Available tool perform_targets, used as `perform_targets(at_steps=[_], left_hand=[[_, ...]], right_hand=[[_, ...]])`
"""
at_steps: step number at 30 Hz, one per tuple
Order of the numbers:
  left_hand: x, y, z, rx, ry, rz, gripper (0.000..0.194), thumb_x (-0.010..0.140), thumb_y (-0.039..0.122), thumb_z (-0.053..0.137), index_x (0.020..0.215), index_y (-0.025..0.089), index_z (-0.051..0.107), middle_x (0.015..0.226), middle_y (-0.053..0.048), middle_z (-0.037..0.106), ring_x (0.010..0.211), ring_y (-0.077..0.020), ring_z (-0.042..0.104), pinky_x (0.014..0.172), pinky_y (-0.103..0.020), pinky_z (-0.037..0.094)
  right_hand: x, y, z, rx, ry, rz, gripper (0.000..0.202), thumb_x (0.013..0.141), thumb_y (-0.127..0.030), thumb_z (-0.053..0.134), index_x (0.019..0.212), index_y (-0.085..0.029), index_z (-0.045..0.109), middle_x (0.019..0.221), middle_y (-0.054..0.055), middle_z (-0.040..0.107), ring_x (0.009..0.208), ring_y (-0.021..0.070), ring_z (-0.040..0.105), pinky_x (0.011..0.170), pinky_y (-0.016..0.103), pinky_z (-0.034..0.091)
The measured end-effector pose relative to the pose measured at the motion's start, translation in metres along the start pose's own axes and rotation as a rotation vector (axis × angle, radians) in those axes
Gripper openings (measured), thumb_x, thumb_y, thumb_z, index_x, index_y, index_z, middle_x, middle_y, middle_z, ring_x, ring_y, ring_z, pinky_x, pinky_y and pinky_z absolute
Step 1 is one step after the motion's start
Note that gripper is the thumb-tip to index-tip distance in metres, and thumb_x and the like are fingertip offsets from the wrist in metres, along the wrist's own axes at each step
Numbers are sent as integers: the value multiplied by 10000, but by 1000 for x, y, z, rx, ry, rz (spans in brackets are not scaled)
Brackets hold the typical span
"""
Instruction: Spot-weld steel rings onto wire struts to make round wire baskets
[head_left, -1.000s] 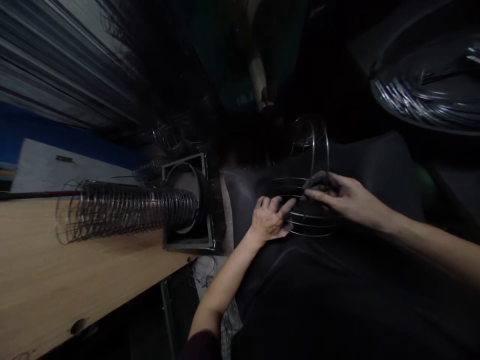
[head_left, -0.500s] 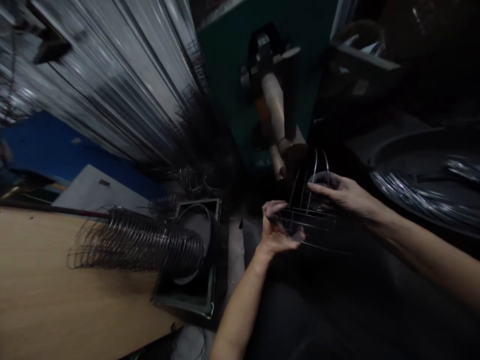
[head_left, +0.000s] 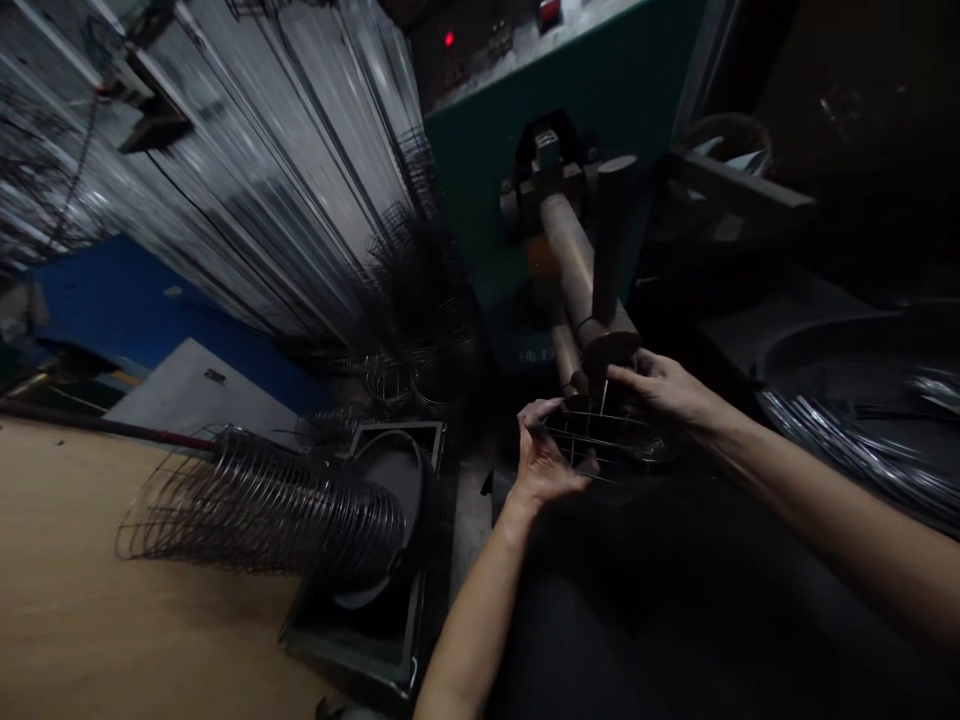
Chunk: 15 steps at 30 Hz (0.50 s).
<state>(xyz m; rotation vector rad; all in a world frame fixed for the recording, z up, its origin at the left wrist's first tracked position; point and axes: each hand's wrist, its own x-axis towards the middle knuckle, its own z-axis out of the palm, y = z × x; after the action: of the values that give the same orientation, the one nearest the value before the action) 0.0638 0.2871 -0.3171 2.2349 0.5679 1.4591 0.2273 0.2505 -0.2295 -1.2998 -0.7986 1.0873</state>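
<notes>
My left hand (head_left: 551, 455) is closed around the side of a wire frame (head_left: 592, 442) made of thin crossed metal rods, its fingers on top and thumb below. My right hand (head_left: 667, 388) pinches a thin bent wire (head_left: 604, 398) that stands up from the frame; its fingertips are partly lost in the dark. Both hands are just under the round end of the thick metal arm of a green machine (head_left: 480, 190). The frame's upper part lies close to the arm's end; whether they touch I cannot tell.
Wire rings (head_left: 270, 510) are stacked along a rod at left, over a green crate (head_left: 360, 650) on a wooden board (head_left: 90, 620). At right sits a dark round tub (head_left: 772, 350) with several bright wires in it. A red lamp (head_left: 449, 39) glows on the machine.
The wire frame and my right hand have moved in closer beneath the machine's arm. The bent wires that stood up by my right hand now show less. The view has shifted upward.
</notes>
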Motion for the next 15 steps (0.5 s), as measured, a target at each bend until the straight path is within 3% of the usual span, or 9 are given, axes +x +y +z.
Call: perform_targets(at_steps=[4,9,15], left_hand=[[6,-7,0,-37,-38,-68,843,523,177,718,1226,235,256,1155,-111,471,1055,-289,523,917,-501,465],[16,-6,-3,-47,-55,-89,866,534,165,706,1266,238,249,1174,-111,480,1045,-281,537,917,-486,463],[24,-4,-6,-25,-99,-130,916,516,168,723,1299,252,255,1176,-100,480,1052,-280,537,923,-474,450]], right_hand=[[5,-4,3,-2,63,44,418,571,-362,829,766,-182,505,604,-35,495,458,65,422,380,166,331],[16,-1,2,35,47,27,395,555,-316,829,734,-177,506,580,-30,501,454,58,408,391,167,308],[27,7,-1,1,50,-7,434,535,-341,839,700,-186,468,571,-34,483,533,85,467,455,176,371]])
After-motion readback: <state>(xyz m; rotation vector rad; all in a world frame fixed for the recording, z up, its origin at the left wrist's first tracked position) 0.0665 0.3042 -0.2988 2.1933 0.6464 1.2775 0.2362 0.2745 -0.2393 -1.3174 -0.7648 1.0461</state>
